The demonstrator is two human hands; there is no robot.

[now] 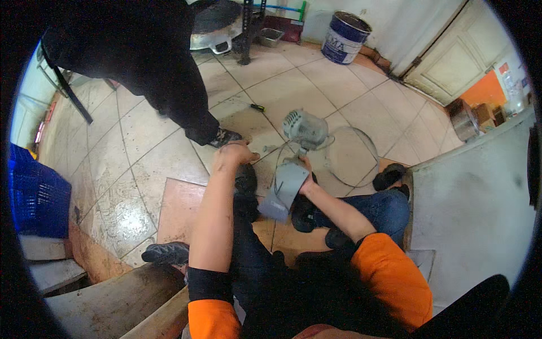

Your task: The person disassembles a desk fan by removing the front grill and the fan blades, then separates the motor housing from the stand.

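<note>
A grey fan body (305,129) with a vented motor housing is tilted in front of me, with no blades on it. Its flat grey base (285,183) points toward me, slightly blurred. My right hand (306,175) grips it at the neck, between housing and base. A thin grey cord (278,164) hangs along it. To the left, apart from the fan, is my left hand (237,153); one finger sticks out toward the fan, and the others are partly hidden. Beyond lies a small black-and-yellow screwdriver (257,107) on the tiles.
A thin wire-like loop (377,164) lies on the floor right of the fan. Someone in black trousers (169,96) stands close at left. A blue-and-white drum (345,38) and a large pan (217,28) are farther back. A blue basket (39,198) sits left; a grey panel (468,192) rises right.
</note>
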